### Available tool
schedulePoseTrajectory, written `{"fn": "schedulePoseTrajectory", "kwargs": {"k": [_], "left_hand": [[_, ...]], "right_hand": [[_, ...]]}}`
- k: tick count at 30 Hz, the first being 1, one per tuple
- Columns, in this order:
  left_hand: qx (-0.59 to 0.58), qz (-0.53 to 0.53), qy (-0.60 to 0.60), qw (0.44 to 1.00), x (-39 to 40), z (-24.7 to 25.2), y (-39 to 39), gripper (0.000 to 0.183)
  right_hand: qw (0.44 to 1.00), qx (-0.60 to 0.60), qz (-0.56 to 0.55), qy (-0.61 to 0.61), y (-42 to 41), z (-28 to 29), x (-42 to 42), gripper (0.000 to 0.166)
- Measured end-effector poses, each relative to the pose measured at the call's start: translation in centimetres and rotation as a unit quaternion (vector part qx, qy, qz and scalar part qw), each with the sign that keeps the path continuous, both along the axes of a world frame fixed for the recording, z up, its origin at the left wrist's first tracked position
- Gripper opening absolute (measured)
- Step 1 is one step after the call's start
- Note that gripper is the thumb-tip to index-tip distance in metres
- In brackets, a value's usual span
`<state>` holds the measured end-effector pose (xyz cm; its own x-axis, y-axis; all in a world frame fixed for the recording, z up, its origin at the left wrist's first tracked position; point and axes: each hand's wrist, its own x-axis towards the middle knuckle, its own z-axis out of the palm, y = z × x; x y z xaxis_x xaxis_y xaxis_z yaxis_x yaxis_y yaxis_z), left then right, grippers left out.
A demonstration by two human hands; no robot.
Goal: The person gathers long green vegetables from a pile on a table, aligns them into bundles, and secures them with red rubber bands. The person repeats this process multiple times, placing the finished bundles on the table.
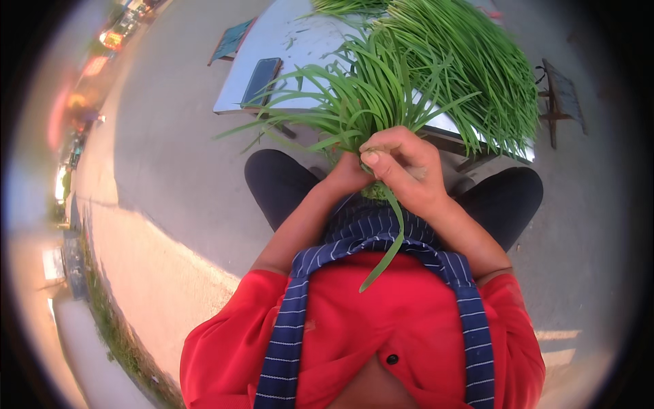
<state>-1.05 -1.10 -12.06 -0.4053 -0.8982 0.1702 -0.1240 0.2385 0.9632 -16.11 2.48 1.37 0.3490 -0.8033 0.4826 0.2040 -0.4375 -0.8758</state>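
My left hand [351, 173] is closed around the lower part of a bunch of long green leaves, likely garlic chives [357, 107], whose tips fan out over the table edge. The cut stem ends [375, 191] show below my hands. My right hand [406, 166] pinches at the bunch with thumb and index finger, and one loose leaf [393, 240] hangs down from there over my striped apron. A large heap of the same greens [460, 66] lies on the white table [311, 46] in front of me.
A smartphone [261, 82] lies at the table's near left corner. More greens [347, 6] lie at the far edge. Folding stools stand left [232, 40] and right [562, 94] of the table. My knees are spread below its near edge.
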Motion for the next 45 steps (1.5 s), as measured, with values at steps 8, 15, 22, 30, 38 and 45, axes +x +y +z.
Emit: {"fn": "schedulePoseTrajectory", "kwargs": {"k": [8,15,22,30,38,45], "left_hand": [[0.011,0.047,-0.067,0.997,0.3,1.8,1.3,0.032],[0.025,0.033,-0.072,0.997,-0.1,2.7,1.6,0.029],[0.004,0.045,-0.134,0.99,0.4,1.4,1.5,0.027],[-0.111,0.065,-0.232,0.964,2.5,3.5,-0.3,0.032],[-0.397,0.08,-0.505,0.762,8.8,14.5,-4.6,0.028],[-0.534,0.103,-0.583,0.603,12.9,22.3,-5.0,0.032]], "right_hand": [[0.956,0.128,-0.199,-0.175,-1.7,0.3,-2.4,0.02],[0.963,0.169,-0.184,-0.098,-3.2,0.6,-3.3,0.021],[0.951,0.204,-0.183,-0.141,-2.9,-0.5,-3.7,0.012],[0.955,0.202,-0.143,-0.163,-3.2,-2.3,-5.4,0.013],[0.925,0.186,-0.22,-0.25,-4.3,-4.8,-8.0,0.01],[0.92,0.038,-0.352,-0.165,-3.4,-1.3,-8.7,0.026]]}}
